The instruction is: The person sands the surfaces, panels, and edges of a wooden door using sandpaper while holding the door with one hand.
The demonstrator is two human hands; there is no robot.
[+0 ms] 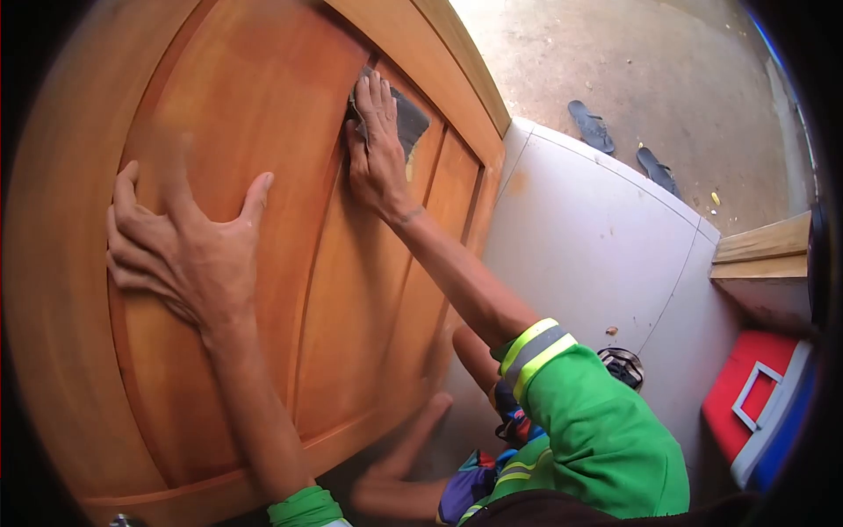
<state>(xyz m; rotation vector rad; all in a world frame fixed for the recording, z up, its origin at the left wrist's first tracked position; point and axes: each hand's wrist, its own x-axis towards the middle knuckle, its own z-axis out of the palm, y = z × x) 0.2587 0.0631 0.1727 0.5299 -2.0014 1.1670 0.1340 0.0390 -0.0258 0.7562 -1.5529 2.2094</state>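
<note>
A brown wooden door with recessed panels and raised mouldings fills the left side of the view. My right hand presses a dark grey sheet of sandpaper against the upper part of the door, fingers laid together over it. Part of the sheet is hidden under the palm. Lower and to the left, my left hand rests with spread fingers against the door's panel and edge moulding, holding nothing.
A pair of dark flip-flops lies on the concrete floor beyond the white tiles. On the right stand a wooden door frame and a red and blue cooler box with a white handle. A small round object sits near my right sleeve.
</note>
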